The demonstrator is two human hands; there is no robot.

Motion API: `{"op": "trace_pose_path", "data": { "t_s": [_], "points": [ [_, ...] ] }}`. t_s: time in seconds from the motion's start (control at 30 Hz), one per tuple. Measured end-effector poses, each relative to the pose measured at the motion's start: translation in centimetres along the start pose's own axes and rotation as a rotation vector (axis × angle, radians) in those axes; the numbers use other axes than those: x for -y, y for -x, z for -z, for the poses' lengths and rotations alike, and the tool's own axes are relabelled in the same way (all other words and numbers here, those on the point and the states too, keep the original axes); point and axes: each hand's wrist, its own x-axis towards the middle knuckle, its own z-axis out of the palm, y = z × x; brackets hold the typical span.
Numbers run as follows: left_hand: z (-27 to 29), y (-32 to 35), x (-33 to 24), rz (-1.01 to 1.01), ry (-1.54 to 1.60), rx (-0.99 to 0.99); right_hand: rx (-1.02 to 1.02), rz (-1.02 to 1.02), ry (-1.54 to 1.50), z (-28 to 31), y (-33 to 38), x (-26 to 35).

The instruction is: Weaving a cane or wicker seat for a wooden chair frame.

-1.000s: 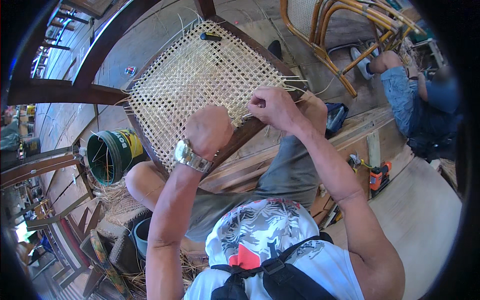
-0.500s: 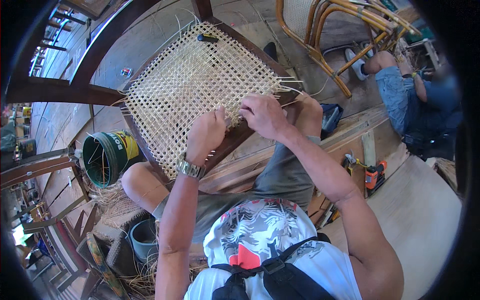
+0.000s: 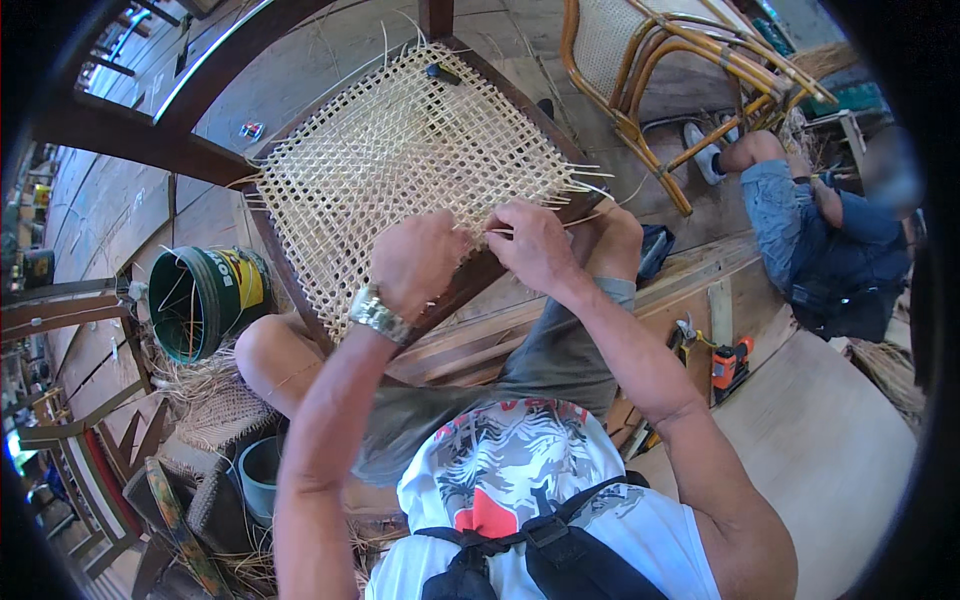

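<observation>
A woven cane seat panel (image 3: 330, 190) in a dark wooden chair frame (image 3: 455, 290) lies across my lap, with loose strand ends sticking out around its edges. My right hand (image 3: 537, 248) is at the near edge of the weave, thumb and fingers pinched on a thin cane strand (image 3: 492, 231). Just beside it, my left hand (image 3: 415, 262), with a metal watch on the wrist, bends over the same edge. Its fingers are closed, but the back of the hand hides what they hold. A small dark-handled tool (image 3: 442, 74) rests on the far part of the weave.
Left of my knee stands a green bucket (image 3: 185, 305) with strands inside; a grey bucket (image 3: 262, 478) sits nearer. On the right are wooden boards (image 3: 690, 285), an orange tool (image 3: 731, 368) and a hammer (image 3: 685, 335). A rattan chair (image 3: 625, 110) and a seated person (image 3: 785, 215) are beyond.
My left hand has rolled over, turning its back upward. The right fingers have drawn slightly off the weave, with a strand showing at their tips. The whole view has shifted a little.
</observation>
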Motion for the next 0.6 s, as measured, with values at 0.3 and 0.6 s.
{"op": "trace_pose_path", "data": {
  "t_s": [0.3,0.6],
  "points": [
    [14.3,3.7,8.7,-0.008,0.199,-0.096,0.094,-0.011,-0.427,0.0,-3.0,2.9],
    [3.1,0.6,5.5,-0.039,0.284,0.084,0.033,0.090,-0.094,2.7,-2.8,-0.7]
  ]
}}
